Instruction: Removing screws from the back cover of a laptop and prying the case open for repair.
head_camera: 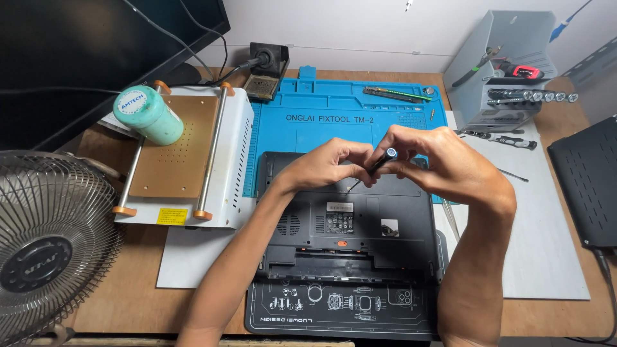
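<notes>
dark monitor screen [96, 51] far left; yellow label [171, 216] on white machine [238, 160].

At your left you have a wire-guarded fan [45, 247] and a white heating plate machine [183, 157] bearing a green canister [149, 114]. Your grey tool rack [498, 67] stands far right, beside a dark panel [588, 186].

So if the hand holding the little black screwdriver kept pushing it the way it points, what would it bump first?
The right hand aims the slim black screwdriver down-left; it would probably first meet the upturned black plastic laptop base, just beside the left hand. Depth is hard to judge.
</notes>
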